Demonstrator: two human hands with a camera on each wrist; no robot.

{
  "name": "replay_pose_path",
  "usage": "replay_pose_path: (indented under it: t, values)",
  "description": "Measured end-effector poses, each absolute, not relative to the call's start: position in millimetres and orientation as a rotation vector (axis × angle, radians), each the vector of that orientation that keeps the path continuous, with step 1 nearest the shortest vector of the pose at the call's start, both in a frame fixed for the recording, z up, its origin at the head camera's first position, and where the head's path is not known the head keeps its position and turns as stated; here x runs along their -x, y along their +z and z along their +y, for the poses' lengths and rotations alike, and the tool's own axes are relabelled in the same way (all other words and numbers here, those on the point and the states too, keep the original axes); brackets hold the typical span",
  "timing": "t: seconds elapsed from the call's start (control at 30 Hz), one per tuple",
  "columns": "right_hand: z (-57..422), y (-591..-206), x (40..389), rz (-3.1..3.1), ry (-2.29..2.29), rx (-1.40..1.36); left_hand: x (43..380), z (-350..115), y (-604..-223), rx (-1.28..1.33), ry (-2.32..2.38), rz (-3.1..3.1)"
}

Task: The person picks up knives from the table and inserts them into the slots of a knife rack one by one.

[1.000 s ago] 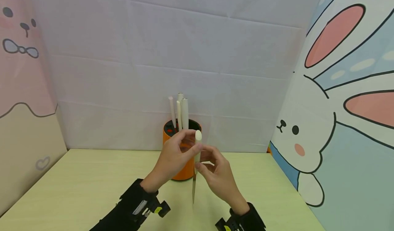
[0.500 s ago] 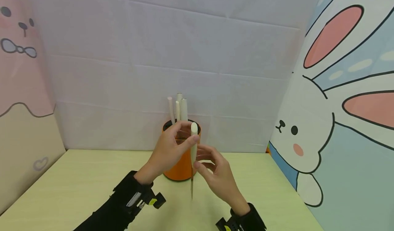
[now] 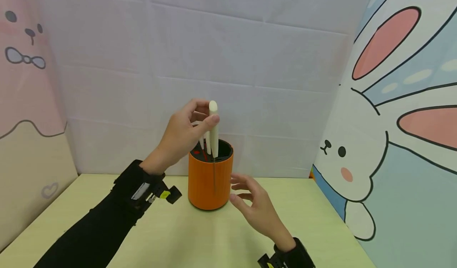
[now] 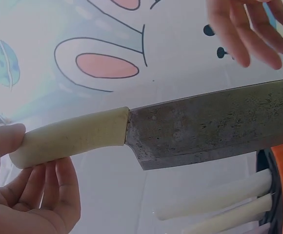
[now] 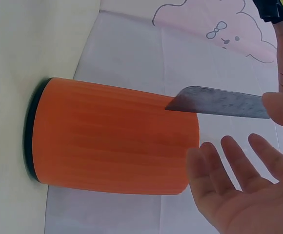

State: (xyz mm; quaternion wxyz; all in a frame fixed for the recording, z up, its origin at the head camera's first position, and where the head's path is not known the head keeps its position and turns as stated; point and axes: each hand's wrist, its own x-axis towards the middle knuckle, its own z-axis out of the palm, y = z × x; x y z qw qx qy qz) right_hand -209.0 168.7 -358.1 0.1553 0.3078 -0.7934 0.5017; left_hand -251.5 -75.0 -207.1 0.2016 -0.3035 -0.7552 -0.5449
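A kitchen knife with a cream handle [image 4: 73,136] and a broad, dark-spotted steel blade [image 4: 210,122] hangs point down. My left hand [image 3: 182,131] pinches the top of that handle between thumb and fingers. In the head view the blade shows edge-on as a thin line before the orange knife block [image 3: 210,184], with its tip above the table. My right hand [image 3: 255,208] is beside the block's lower right side, its fingers parted and relaxed with nothing between them. In the right wrist view the blade [image 5: 219,102] passes in front of the block's upper part.
Several pale handles [image 4: 219,195] stick out of the round block's black top [image 3: 225,149]. The block stands on a pale wooden table [image 3: 150,236] near the white back wall [image 3: 271,113]. Cartoon-printed sheets [image 3: 403,173] flank both sides.
My left hand has lifted the knife up and a little left, toward the block's top. The right hand has let go of the handle and stays low on the right.
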Motion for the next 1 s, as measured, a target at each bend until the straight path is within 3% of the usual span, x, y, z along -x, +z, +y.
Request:
replay_pose_path:
  t: [0.5, 1.0]
  values:
    - [174.1, -362.0, 213.9, -2.304, 1.374, -0.88, 267.5, -86.3, -144.9, 0.879, -1.512, -1.975]
    - [173.5, -361.7, 213.5, -2.328, 1.383, -0.849, 295.5, -94.2, -149.2, 0.798, -1.437, -2.044]
